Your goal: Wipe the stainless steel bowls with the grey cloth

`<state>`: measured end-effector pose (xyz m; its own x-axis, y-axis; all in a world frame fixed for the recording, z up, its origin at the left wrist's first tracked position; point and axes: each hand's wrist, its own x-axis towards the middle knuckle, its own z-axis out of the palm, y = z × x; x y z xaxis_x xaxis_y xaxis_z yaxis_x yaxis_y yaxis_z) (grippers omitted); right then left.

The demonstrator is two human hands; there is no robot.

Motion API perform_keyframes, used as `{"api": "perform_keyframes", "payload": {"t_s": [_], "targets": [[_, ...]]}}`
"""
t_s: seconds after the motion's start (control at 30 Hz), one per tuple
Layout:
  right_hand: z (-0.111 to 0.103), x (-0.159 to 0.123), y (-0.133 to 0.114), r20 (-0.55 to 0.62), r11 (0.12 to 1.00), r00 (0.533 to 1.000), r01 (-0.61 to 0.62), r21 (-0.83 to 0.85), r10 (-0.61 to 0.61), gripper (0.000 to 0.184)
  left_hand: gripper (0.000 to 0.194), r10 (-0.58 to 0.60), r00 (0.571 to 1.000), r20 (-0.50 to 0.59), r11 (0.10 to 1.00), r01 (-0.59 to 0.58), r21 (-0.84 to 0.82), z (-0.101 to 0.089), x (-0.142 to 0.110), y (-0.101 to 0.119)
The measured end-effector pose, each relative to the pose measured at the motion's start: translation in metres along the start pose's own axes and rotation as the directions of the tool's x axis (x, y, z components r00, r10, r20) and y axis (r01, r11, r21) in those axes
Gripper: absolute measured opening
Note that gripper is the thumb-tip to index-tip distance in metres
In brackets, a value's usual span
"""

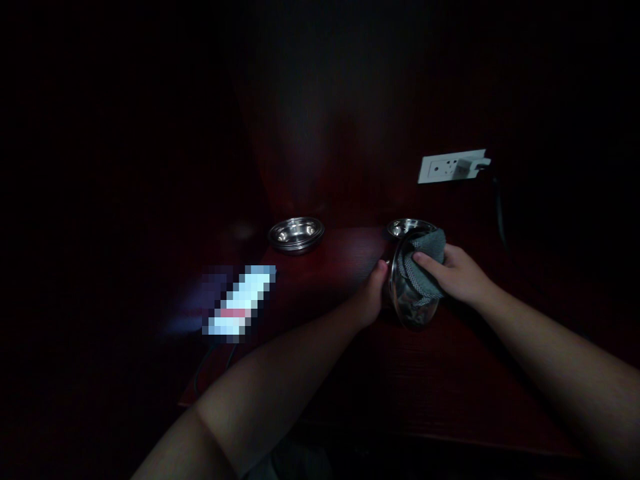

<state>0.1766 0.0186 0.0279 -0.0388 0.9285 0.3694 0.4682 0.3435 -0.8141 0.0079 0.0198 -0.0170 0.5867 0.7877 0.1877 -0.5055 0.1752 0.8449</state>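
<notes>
My left hand (374, 293) grips a shiny metal bowl (414, 319) by its left side, thumb at the rim; its other fingers are hidden behind the bowl. The bowl is tilted up on edge above the dark red table. In my right hand (457, 270) is a grey cloth (429, 263), pressed against the inside of the bowl with the thumb on top. Just behind the held bowl sits another metal bowl (404, 228), partly covered by the cloth and the held bowl.
A stack of metal bowls (297, 235) stands on the table (345, 257) at the back left. Nearer lies a lit, blurred-out screen (243, 303) with a cable. On the wall is a white socket (440, 167) with a plugged-in adapter (473, 165) and hanging cord. Surroundings are very dark.
</notes>
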Motion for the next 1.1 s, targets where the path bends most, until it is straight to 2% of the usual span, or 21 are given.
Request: {"api": "perform_keyframes", "payload": {"t_s": [0.27, 0.7, 0.87, 1.1], "targets": [[0.0010, -0.0009, -0.0021, -0.010, 1.000, 1.000, 0.001, 0.020, 0.000, 0.031, 0.070, 0.070, 0.997, 0.015, 0.996, -0.071, 0.052, -0.0033, -0.0001, -0.0026], [0.0013, -0.0018, -0.0038, -0.011, 0.999, 1.000, 0.020, 0.040, -0.019, 0.028, 0.073, 0.036, 0.999, -0.013, 0.997, -0.035, 0.064, -0.0028, -0.0003, -0.0027], [0.0010, -0.0017, -0.0039, -0.031, 0.999, 0.999, 0.034, 0.020, -0.033, 0.029, 0.070, 0.068, 0.997, 0.021, 0.996, -0.069, 0.053, -0.0024, 0.0001, -0.0027], [0.0014, -0.0014, -0.0031, -0.022, 0.999, 0.999, 0.039, 0.025, -0.038, 0.028, 0.068, 0.073, 0.997, 0.015, 0.997, -0.073, 0.037, -0.0001, -0.0016, -0.0003]]}}
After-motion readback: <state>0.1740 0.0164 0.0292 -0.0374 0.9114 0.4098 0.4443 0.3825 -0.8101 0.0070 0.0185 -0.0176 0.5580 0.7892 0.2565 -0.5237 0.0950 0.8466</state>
